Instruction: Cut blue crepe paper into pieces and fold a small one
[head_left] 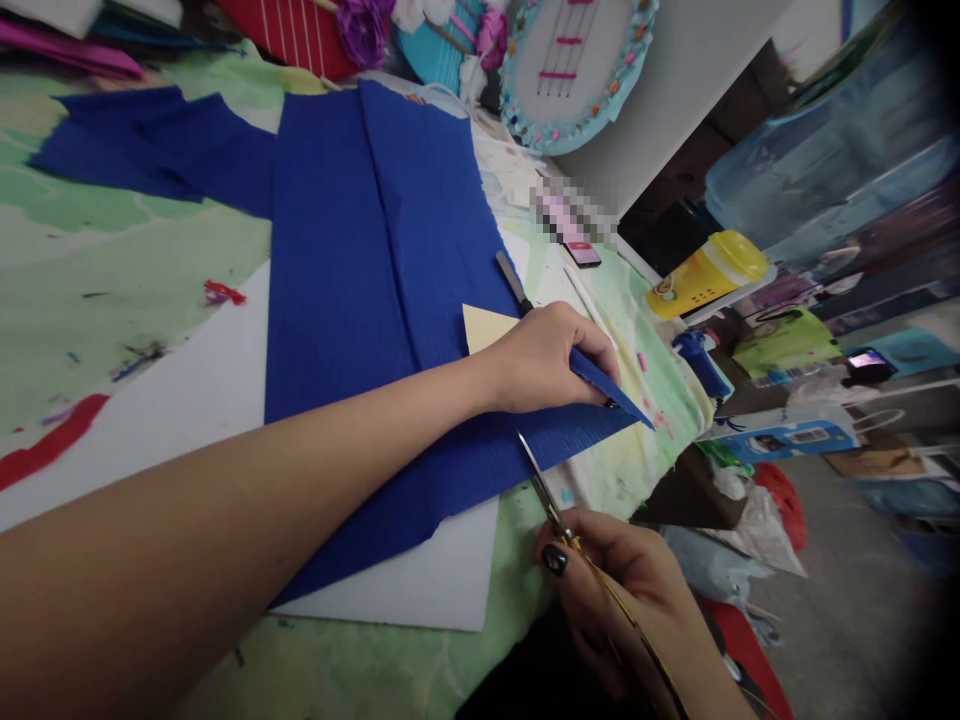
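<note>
A large sheet of blue crepe paper [375, 270] lies over a white board [187, 400] on the table. My left hand [551, 360] reaches across it and pinches the paper's right edge, lifting a blue strip, with a cream paper triangle [484, 327] beside the wrist. My right hand [622, 590] grips gold-handled scissors [541, 492] at the table's near edge. The scissor blades point up into the blue paper just below my left hand.
A second blue sheet [150, 145] lies at the far left. A phone [574, 235], a craft knife [514, 280] and decorated round crafts [574, 65] sit at the back. A yellow cup [709, 272] and clutter stand off the table's right edge.
</note>
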